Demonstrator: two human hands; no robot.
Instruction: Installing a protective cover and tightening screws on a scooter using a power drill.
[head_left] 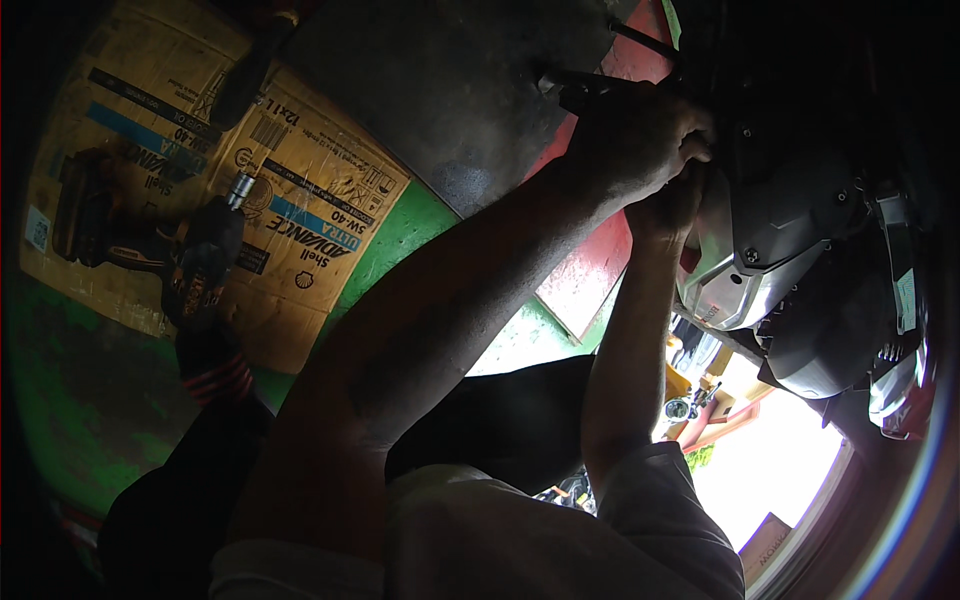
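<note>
A dark machine with a grey, bolted, angular casing fills the frame's right side, and a flattened brown cardboard box at left carries a black cordless driver with a silver metal socket. At upper centre, 2 bare hands, the left hand above the right hand, curl beside the machine; I cannot tell what either grip clamps.

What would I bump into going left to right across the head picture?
Cordless power tool with a silver socket → left hand → grey bolted casing → small pale label.
</note>
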